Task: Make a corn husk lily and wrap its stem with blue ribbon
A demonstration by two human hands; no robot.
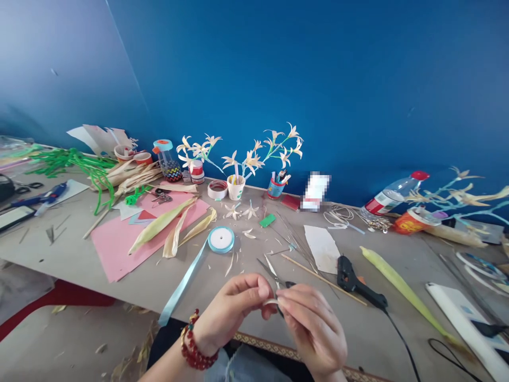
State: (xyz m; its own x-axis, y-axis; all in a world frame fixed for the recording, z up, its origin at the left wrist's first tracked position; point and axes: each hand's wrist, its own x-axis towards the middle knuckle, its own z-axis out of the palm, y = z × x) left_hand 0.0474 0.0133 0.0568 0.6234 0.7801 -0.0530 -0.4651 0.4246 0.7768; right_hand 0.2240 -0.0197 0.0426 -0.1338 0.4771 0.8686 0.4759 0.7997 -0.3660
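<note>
My left hand (234, 307), with a red bead bracelet at its wrist, is closed in a pinch on a small pale strip (271, 301) that looks like corn husk. The fingertips of my right hand (314, 329) pinch the other end of it, and the two hands nearly touch above the table's front edge. Scissors (267, 269) lie just behind the hands, partly hidden by them. Loose husk petals (248, 233) and two small husk flowers (250, 211) rest farther back. To the left is a roll of light blue ribbon (221, 240), its tail hanging over the edge.
Corn husks (163, 225) lie on pink paper (115, 252) at left. Flower stems stand in a paper cup (236, 189) by the blue wall. To the right are a glue gun (356, 281), a wooden stick (322, 278), thin wires, a green husk (401, 284) and a tilted bottle (387, 201).
</note>
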